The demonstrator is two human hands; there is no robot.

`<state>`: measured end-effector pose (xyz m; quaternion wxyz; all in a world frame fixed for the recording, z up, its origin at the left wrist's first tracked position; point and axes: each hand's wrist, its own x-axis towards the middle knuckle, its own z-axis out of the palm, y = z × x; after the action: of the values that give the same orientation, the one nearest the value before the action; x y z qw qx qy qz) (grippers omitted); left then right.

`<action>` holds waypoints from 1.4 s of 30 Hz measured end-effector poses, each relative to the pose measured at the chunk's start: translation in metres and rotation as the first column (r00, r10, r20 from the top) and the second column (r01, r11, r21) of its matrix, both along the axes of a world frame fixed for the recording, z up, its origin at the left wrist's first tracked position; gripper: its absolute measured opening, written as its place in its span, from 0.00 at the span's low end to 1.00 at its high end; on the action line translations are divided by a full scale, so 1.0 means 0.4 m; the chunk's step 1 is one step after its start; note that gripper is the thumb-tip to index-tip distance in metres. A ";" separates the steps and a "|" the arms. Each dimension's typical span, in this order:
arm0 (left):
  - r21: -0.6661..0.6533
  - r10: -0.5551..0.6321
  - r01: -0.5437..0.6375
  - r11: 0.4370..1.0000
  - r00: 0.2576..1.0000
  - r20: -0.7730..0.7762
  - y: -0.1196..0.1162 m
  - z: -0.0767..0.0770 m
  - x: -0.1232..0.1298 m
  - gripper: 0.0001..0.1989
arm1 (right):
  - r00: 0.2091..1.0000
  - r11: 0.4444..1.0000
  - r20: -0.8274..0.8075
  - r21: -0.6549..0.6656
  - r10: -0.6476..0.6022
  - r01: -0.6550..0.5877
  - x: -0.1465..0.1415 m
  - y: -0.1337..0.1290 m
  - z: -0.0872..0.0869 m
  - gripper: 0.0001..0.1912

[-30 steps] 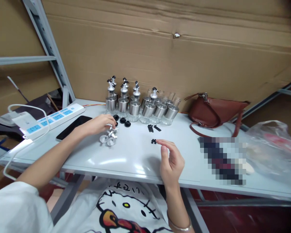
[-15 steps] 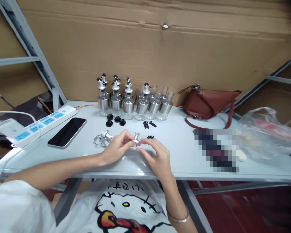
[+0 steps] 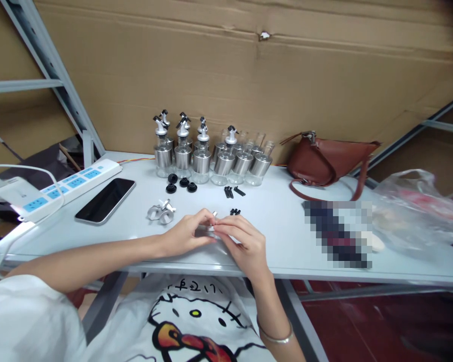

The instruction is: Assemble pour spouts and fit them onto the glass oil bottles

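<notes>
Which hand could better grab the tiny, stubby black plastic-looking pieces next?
Probably the right hand: the tiny, stubby black pieces lie just beyond it; the left hand is farther off. Both look occupied.

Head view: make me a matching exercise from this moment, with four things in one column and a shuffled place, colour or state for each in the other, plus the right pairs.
Things:
1. Silver part
2. Black caps
3. Phone
4. Handbag

Descriptions:
A. Lying flat beside the power strip
B. Reddish brown, to the right of the bottles in the picture
C. Held between left hand and right hand, mostly hidden by the fingers
D. Four, grouped just in front of the bottles

Right pairs: 1-C, 2-D, 3-A, 4-B
</notes>
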<state>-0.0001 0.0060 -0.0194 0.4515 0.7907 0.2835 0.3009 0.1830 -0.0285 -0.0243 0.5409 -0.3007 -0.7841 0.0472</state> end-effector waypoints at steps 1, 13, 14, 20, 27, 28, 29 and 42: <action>0.000 0.002 -0.002 1.000 1.000 -0.004 0.000 0.000 0.000 0.12 | 1.000 1.000 -0.001 0.002 0.004 -0.004 0.000 0.000 0.000 0.09; 0.141 0.020 -0.022 0.990 1.000 0.016 0.005 -0.008 -0.002 0.16 | 0.994 0.994 -0.038 -0.006 -0.107 0.107 0.004 -0.003 0.001 0.06; 0.143 0.028 -0.029 0.989 1.000 0.008 0.006 -0.005 -0.003 0.15 | 0.975 0.977 -0.049 -0.019 -0.214 0.214 0.011 -0.002 0.000 0.05; 0.108 0.068 -0.072 0.991 0.997 0.046 0.009 0.002 -0.006 0.12 | 0.739 0.711 0.164 -0.200 -0.654 0.674 0.082 0.022 -0.033 0.10; 0.044 0.075 -0.079 0.996 0.993 0.095 0.009 -0.005 -0.002 0.11 | 0.806 0.748 0.315 -0.312 -0.500 0.586 0.082 0.031 -0.054 0.14; 0.040 0.073 -0.077 0.996 0.993 0.096 0.009 -0.006 -0.002 0.12 | 0.809 0.748 0.326 -0.320 -0.490 0.582 0.078 0.030 -0.054 0.14; 0.036 0.071 -0.075 0.997 0.993 0.095 0.009 -0.006 -0.002 0.12 | 0.808 0.745 0.338 -0.327 -0.483 0.582 0.075 0.030 -0.053 0.14; -0.036 0.045 -0.040 0.999 0.989 0.140 0.009 -0.006 -0.001 0.11 | 0.884 0.791 0.312 -0.409 -0.348 0.455 0.059 0.018 -0.028 0.08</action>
<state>-0.0003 0.0094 -0.0216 0.4767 0.7538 0.2728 0.3607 0.2066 -0.0215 -0.0356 0.3587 -0.5867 -0.7210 0.0858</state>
